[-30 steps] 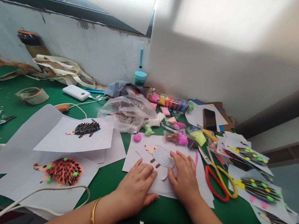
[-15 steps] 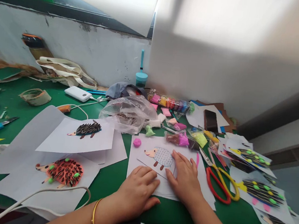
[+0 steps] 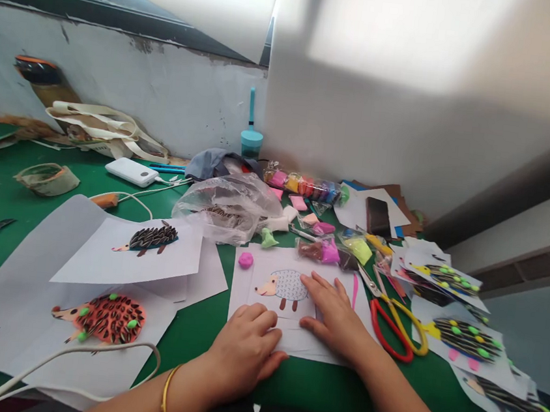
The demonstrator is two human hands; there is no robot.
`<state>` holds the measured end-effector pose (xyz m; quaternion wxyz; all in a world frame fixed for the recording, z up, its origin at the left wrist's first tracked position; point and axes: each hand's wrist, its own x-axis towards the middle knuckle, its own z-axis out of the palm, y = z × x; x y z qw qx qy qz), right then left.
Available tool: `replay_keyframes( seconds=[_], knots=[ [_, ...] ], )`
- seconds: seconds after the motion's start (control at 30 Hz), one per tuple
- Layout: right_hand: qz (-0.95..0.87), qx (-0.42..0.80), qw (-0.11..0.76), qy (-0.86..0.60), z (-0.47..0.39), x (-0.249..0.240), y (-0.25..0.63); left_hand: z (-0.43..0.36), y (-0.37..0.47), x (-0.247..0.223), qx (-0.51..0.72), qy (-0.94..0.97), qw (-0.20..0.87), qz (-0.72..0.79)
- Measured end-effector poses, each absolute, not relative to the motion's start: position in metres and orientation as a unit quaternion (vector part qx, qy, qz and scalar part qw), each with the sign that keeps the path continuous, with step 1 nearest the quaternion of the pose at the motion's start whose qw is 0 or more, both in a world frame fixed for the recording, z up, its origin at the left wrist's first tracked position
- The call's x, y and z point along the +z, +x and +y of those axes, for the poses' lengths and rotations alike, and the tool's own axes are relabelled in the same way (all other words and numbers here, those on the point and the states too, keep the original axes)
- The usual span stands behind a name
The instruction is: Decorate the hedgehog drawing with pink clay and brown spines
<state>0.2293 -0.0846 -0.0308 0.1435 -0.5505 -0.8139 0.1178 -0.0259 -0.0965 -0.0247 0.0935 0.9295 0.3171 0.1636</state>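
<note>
A white sheet with a hedgehog drawing [image 3: 290, 285] lies on other paper in front of me; its body has blue scallop marks, its face and feet are clay-like. My left hand [image 3: 248, 341] rests at the sheet's lower left edge, fingers loosely curled and apart, holding nothing. Flat on the drawing's right side lies my right hand [image 3: 335, 311], fingers spread, its tips by the hedgehog's back. A pink clay lump [image 3: 246, 260] sits at the paper's upper left, and a thin pink strip [image 3: 355, 291] is right of my right hand.
Red and yellow scissors [image 3: 395, 323] lie to the right, beside decorated hedgehog sheets [image 3: 467, 338]. Clay packets [image 3: 319, 250] and a plastic bag of seeds [image 3: 228, 211] are behind the paper. At left are a seed-covered red hedgehog [image 3: 113, 320], a white cable [image 3: 62, 357] and a power bank [image 3: 131, 171].
The view has shifted slightly, so most things appear further left. Both hands stay on the paper in nearly the same places.
</note>
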Motion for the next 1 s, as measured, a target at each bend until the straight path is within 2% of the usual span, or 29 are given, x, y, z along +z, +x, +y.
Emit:
replay_keyframes(
  seconds=[0.17,0.27,0.7,1.0],
  knots=[
    [-0.804,0.071,0.246,-0.537,-0.096,-0.027,0.223,-0.096,-0.027,-0.028,0.178,0.946,0.097,0.253],
    [-0.792,0.078,0.272,-0.541,-0.104,-0.027,0.215,-0.096,-0.026,-0.029,0.169,0.953,0.092,0.235],
    [-0.81,0.015,0.246,-0.532,-0.11,-0.027,0.204,-0.097,-0.025,-0.028,0.135,0.954,0.105,0.245],
    [-0.803,0.017,0.246,-0.543,-0.109,-0.031,0.205,-0.097,-0.024,-0.031,0.147,0.951,0.113,0.248]
  ],
)
